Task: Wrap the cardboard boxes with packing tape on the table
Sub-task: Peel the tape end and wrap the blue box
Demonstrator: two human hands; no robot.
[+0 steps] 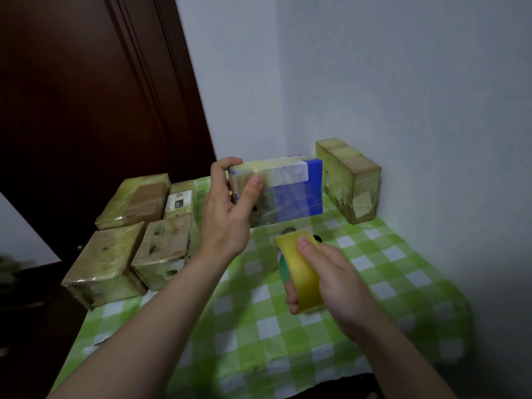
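Six cardboard boxes, one tape roll and two grips at a green-checked bench (259,326).
Four taped boxes (106,260) lie grouped at the bench's left; a fifth box (348,180) stands against the wall at right. The left grip (227,208) clasps the left end of the blue box (293,194) near the rear, thumb on its near face. The right grip (325,275) is curled round the yellow tape roll (302,272), thumb on top.

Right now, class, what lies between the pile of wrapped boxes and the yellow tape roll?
The left forearm crosses there, above the checked tablecloth, in the head view.
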